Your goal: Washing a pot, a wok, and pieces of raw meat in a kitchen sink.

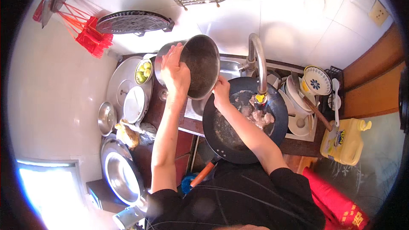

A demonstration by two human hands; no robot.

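My left hand presses flat along the side and rim of a deep metal pot. The pot is tipped so its mouth faces me, and its inside looks brownish. My right hand grips the pot's lower right rim. Below and to the right, a black wok sits across the sink edge, holding pieces of pale cooked meat. My right forearm crosses over the wok and hides part of it. A curved metal faucet with a yellow-marked nozzle hangs above the meat.
Behind the pot is a metal sink. Stacked bowls and a wooden-handled spatula stand right, near a yellow oil jug. Left are a bowl of green fruit, a white bowl and a metal basin. The wok's orange handle points towards me.
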